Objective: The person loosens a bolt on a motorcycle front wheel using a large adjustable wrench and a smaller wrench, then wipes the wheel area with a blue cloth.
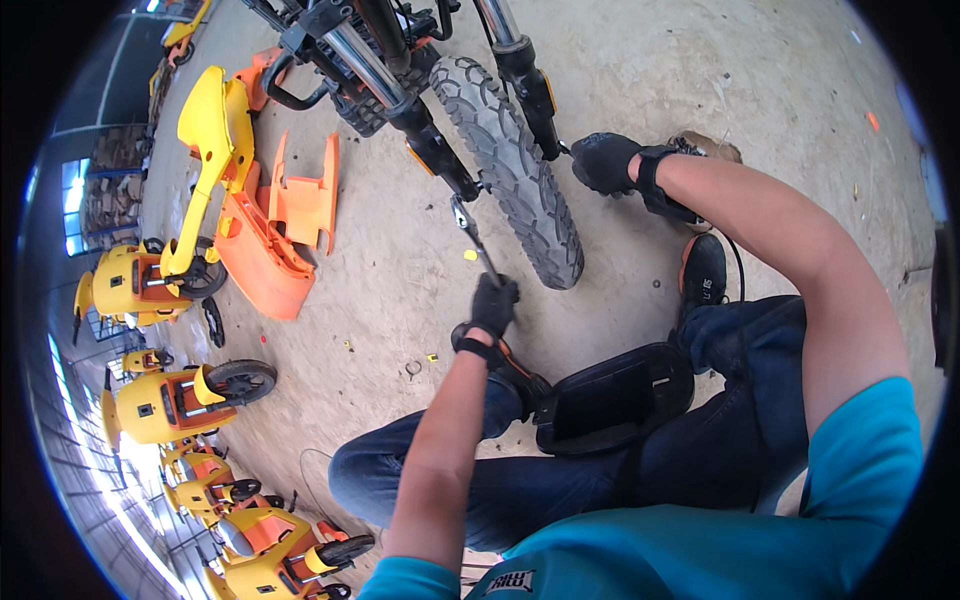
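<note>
My left hand (494, 305), in a black glove, is closed around the handle of a ratchet wrench (484, 255). The wrench head lies close to the lower end of the left fork leg (432, 140); whether it sits on a fastener I cannot tell. Between that leg and the right fork leg (524, 92) is the front wheel (512, 178) with its knobbly black tyre. Beside the right leg's lower end, my right hand (604, 163), gloved too, is curled into a fist. A small bit of metal shows between it and the fork; the rest of its grip is hidden.
Orange body panels (262, 255) and a yellow panel (215, 125) lie on the concrete floor to the left. Several yellow scooters (160, 405) stand beyond them. A black oval case (615, 400) is by my legs. Small yellow bits (470, 255) dot the floor.
</note>
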`<state>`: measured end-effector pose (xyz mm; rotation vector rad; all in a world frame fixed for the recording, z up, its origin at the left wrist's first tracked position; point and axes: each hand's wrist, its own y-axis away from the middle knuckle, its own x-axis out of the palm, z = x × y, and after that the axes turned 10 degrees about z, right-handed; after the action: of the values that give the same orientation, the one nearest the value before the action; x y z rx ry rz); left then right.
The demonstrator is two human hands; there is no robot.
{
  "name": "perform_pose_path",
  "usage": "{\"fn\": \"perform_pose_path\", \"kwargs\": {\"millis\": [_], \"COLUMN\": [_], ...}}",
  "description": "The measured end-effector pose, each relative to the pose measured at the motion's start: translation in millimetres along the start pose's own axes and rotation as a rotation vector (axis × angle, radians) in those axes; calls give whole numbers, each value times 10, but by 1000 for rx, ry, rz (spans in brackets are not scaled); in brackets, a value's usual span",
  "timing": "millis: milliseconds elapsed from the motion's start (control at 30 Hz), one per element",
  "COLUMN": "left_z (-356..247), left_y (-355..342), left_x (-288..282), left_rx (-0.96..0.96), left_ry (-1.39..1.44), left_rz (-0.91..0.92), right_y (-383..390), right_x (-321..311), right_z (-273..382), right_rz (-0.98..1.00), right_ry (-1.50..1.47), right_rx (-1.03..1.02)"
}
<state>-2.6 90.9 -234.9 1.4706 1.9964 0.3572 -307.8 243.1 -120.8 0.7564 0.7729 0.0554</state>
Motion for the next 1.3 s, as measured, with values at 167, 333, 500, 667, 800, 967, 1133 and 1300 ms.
{"fn": "perform_pose_path", "kwargs": {"millis": [167,333,500,667,800,967,1133,1300], "left_z": [132,24,-193,341,552,296,-519,-1435], "left_y": [-257,-44,-66,-47,91,96,274,830], "left_x": [196,-683,-1568,-1644,-1281,-1528,-1601,-1437], "left_rx": [80,-71,0,-175,-191,-100,-131,-164], "left_ry": [-301,-632,-1003,-778,-654,-702,-33,532], "left_rz": [-59,-424,-452,-168,-63,-269,-76,180], "right_y": [-167,44,-184,-105,-95,-10,-198,-122], "right_x": [109,29,166,82,176,50,197,57], "right_z": [-90,-49,-171,-46,-139,-20,-300,-18], "right_rz": [-93,-44,-202,-130,-288,-187,-259,-29], "right_ry": [165,66,211,96,75,26,237,228], "right_rx": [-115,-46,-155,-135,-98,-69,-215,-138]}}
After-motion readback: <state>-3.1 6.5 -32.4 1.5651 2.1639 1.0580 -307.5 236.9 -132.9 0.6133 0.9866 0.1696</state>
